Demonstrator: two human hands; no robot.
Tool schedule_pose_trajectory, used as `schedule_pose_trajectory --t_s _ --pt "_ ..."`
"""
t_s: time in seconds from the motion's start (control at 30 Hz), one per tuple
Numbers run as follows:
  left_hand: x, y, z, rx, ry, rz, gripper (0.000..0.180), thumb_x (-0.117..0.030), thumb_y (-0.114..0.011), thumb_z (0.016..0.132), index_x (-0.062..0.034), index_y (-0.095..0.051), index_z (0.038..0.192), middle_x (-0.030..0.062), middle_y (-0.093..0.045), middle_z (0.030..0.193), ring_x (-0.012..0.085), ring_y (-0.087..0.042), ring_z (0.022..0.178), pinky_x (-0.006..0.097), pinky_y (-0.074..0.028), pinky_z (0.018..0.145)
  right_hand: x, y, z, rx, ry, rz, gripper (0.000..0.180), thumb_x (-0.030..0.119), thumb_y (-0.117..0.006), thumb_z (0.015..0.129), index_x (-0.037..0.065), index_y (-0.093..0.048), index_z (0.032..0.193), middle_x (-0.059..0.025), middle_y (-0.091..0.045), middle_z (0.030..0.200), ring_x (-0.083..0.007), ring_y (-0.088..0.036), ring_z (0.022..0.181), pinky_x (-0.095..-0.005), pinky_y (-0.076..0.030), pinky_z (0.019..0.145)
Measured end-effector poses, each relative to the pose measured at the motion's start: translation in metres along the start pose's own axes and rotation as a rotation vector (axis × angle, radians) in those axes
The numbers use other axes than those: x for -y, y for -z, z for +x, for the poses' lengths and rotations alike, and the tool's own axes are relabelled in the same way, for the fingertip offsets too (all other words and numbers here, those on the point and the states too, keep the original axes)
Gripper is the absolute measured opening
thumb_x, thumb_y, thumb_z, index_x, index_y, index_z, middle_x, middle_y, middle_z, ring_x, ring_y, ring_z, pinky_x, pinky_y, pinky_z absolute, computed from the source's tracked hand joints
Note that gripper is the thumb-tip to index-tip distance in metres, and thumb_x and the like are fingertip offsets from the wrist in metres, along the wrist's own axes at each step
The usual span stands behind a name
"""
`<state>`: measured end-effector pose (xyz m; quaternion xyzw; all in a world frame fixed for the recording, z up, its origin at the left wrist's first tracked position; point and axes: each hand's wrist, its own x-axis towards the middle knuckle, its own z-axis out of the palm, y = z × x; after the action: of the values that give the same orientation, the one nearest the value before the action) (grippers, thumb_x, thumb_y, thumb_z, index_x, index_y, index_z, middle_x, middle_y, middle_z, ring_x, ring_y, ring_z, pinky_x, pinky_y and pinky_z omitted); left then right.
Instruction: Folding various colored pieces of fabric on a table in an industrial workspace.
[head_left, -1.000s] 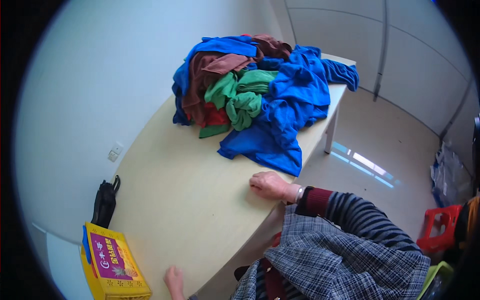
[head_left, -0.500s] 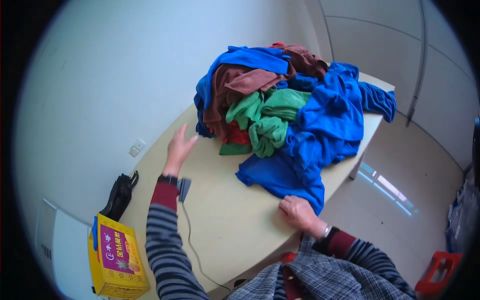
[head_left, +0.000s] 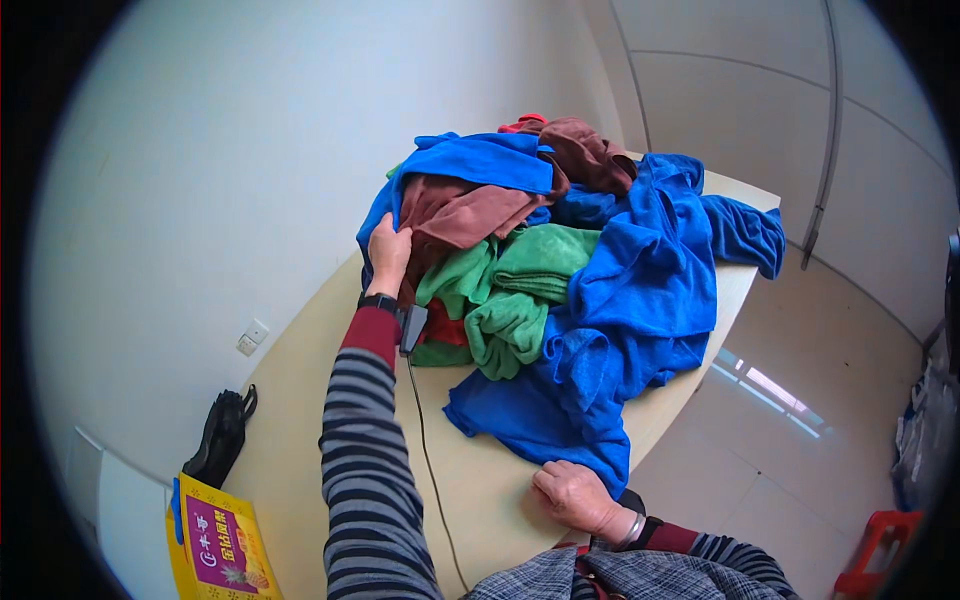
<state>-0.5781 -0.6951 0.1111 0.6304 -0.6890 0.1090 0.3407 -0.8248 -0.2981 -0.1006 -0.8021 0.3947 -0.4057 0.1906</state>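
A large heap of cloths lies on the pale table (head_left: 460,480): blue cloth (head_left: 640,270), brown cloth (head_left: 470,215), green cloth (head_left: 505,335) and a bit of red cloth (head_left: 450,328). At the heap's left side my left hand (head_left: 388,250) closes on the edge of a blue cloth (head_left: 480,160), beside the brown one. Curled into a loose fist, my right hand (head_left: 580,497) rests by the table's near edge, next to a hanging corner of blue cloth. Nothing shows in its fingers. A small grey device (head_left: 412,330) with a cable sits at my left wrist.
A yellow box (head_left: 225,545) and a black umbrella-like bundle (head_left: 217,435) stand along the table's left side. A wall runs along the left, with a socket (head_left: 252,337). At the lower right is a red stool (head_left: 880,550) on the tiled floor (head_left: 770,420).
My left hand has moved forward from the bare tabletop to the heap and taken hold of the blue cloth. My right hand stays by the near edge. The view has shifted slightly.
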Motion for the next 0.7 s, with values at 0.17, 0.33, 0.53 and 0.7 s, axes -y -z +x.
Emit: schedule_pose_trajectory --t_s 0.17,0.33,0.53,0.7 --pt "-0.114 0.051 -0.103 -0.001 -0.695 -0.06 0.02 -0.007 -0.062 0.077 -0.0012 -0.059 0.096 0.0177 -0.063 0.086 0.0428 -0.061 0.085 0.048 -0.051 0.075 -0.007 0.005 -0.006 -0.011 -0.032 -0.03 0.009 0.009 -0.065 0.079 0.007 -0.057 0.082 -0.0107 -0.058 0.081 -0.03 -0.061 0.078 -0.0421 -0.051 0.068" --pt "-0.124 0.075 -0.205 0.194 -0.879 0.02 0.017 -0.005 -0.063 0.072 -0.0074 -0.056 0.087 0.0126 -0.058 0.078 0.0332 -0.062 0.078 0.044 -0.05 0.068 -0.005 -0.001 -0.004 -0.035 -0.009 -0.015 0.008 0.009 -0.064 0.08 0.006 -0.058 0.082 -0.0111 -0.059 0.081 -0.031 -0.061 0.078 -0.0429 -0.051 0.068" --pt "-0.108 0.08 -0.251 0.27 -0.844 0.104 0.024 -0.008 -0.069 0.074 -0.008 -0.058 0.095 0.0124 -0.061 0.082 0.0322 -0.064 0.082 0.043 -0.051 0.07 -0.004 -0.005 -0.004 -0.116 0.021 -0.049 0.009 0.01 -0.066 0.081 0.006 -0.059 0.08 -0.0115 -0.058 0.079 -0.0312 -0.062 0.076 -0.0427 -0.051 0.066" --pt "-0.108 0.093 -0.259 0.426 -0.716 0.013 0.035 -0.01 -0.073 0.074 -0.0088 -0.059 0.106 0.0127 -0.065 0.092 0.0328 -0.065 0.089 0.042 -0.052 0.076 -0.006 -0.007 -0.006 -0.108 0.009 -0.054 0.006 0.008 -0.062 0.081 0.007 -0.057 0.078 -0.0123 -0.059 0.079 -0.0324 -0.062 0.078 -0.0442 -0.051 0.068"
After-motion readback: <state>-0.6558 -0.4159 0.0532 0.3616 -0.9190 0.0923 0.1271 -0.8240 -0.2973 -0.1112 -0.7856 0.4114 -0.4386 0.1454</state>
